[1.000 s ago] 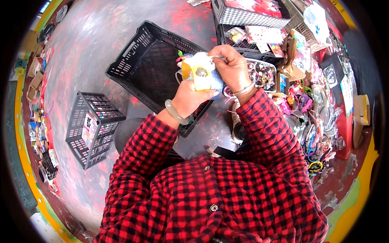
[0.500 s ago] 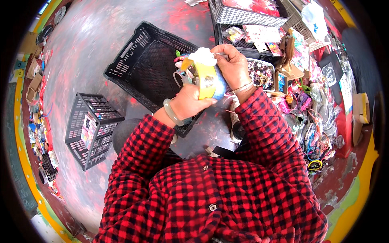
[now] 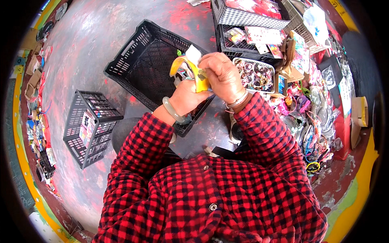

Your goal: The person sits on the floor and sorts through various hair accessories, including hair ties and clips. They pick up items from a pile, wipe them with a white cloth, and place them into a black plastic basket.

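My left hand [image 3: 188, 96] and my right hand [image 3: 221, 75] are raised together over the near corner of a large black plastic crate [image 3: 150, 67]. Both grip a small yellow packet with a white card end [image 3: 193, 67], now curled into a bend. The left hand holds it from below, and a pale green bangle sits on that wrist. The right hand's fingers pinch its right side from above. What is inside the packet is too small to make out.
A smaller black crate [image 3: 91, 125] lies on its side at the left on the red-and-grey painted floor. A grey basket [image 3: 243, 18] with packets stands at the back. A clear tray of bracelets [image 3: 257, 75] and heaps of colourful trinkets [image 3: 312, 121] crowd the right.
The yellow packet was flat in both hands a second ago; it has been turned and bent into a curve. Both hands have stayed over the big crate's corner.
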Demonstrator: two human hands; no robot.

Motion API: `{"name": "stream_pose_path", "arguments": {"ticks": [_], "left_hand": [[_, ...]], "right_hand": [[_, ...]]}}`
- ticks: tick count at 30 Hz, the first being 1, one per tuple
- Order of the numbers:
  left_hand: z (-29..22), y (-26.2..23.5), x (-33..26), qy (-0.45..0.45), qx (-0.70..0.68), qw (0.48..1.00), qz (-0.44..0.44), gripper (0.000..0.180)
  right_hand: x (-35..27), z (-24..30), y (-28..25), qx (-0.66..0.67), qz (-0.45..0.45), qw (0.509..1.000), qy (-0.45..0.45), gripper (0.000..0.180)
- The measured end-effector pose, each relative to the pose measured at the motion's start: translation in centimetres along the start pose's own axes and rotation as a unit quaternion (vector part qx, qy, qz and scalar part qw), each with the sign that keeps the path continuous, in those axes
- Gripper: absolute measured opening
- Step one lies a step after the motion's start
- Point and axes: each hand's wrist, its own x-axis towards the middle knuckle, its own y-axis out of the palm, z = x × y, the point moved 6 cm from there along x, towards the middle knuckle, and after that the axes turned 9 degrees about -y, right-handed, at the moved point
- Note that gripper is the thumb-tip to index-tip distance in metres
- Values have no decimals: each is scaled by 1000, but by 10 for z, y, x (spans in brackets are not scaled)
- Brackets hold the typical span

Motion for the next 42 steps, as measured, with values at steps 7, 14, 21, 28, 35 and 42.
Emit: {"name": "stream_pose_path", "arguments": {"ticks": [7, 14, 21, 28, 35, 42], "left_hand": [[18, -22, 10, -29, -19, 996, -84, 16], [2, -8, 8, -61, -184, 981, 3, 19], [20, -12, 11, -95, -384, 917, -41, 22], [46, -11, 22, -118, -618, 777, 17, 25], [86, -34, 28, -207, -679, 698, -94, 22], [47, -68, 19, -145, -674, 703, -173, 18]], "right_hand": [[-9, 7, 18, 142, 152, 978, 32, 28], [-9, -54, -33, 202, -108, 947, 226, 25], [-13, -25, 10, 14, 24, 996, 88, 31], [-19, -16, 21, 7, 20, 995, 93, 52], [-27, 6, 44, 36, 123, 992, 9, 48], [-33, -8, 43, 68, 98, 993, 24, 34]]}}
